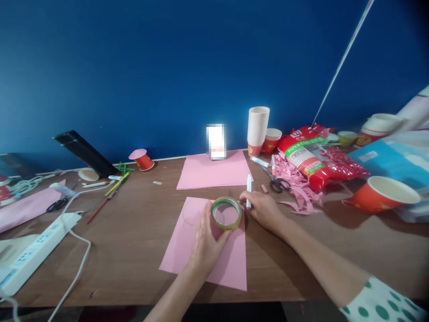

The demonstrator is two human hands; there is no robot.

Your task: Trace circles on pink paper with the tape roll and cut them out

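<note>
My left hand (pixel 206 241) grips a roll of clear tape (pixel 237 223) by its near left side, over a pink paper sheet (pixel 177 250) on the table. A faint round outline shows on the sheet's upper left. Just right of the roll, my right hand (pixel 263 209) is closed around a white pen (pixel 249 184), its pointed end upward. Behind the sheet lies a stack of pink paper (pixel 214 172), with a small pixelated bright object (pixel 216 143) at its far edge.
To the right are stacked paper cups (pixel 258 127), scissors (pixel 280 184), pink paper scraps (pixel 303 190), a red cup package (pixel 310 158) and an orange cup (pixel 378 197). On the left lie a white power strip (pixel 36 250), its cable, pencils (pixel 117 184) and a leaning black box (pixel 85 152).
</note>
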